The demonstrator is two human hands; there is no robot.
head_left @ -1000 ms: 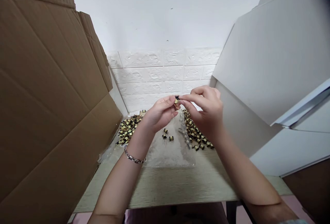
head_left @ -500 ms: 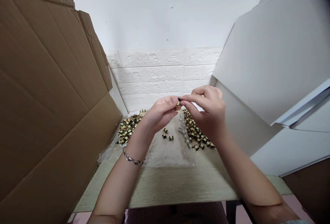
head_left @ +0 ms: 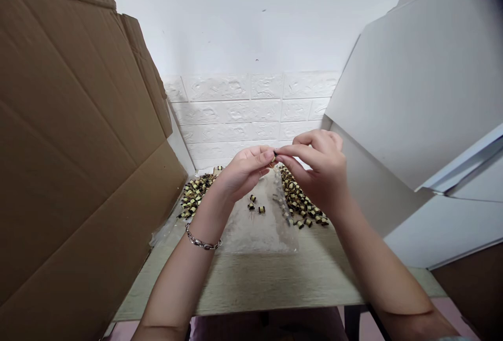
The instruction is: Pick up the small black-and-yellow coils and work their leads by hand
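My left hand (head_left: 249, 169) and right hand (head_left: 321, 165) pinch small black-and-yellow spool (head_left: 274, 158), coppery wires below. Wrinkled clear plastic (head_left: 255, 237) over wood-grained tabletop (head_left: 275, 286).

The way from the near side lies between the 2 forearms, over the bare front strip of the desk (head_left: 243, 283). Cardboard (head_left: 70, 147) bars the left, a pale panel (head_left: 412, 79) the right, the wall (head_left: 220, 89) the back. The left hand (head_left: 245, 171) and right hand (head_left: 316, 165) block the middle; 2 coil heaps (head_left: 302, 202) flank the plastic sheet (head_left: 259, 239), with 3 loose coils (head_left: 261, 209) mid-sheet.
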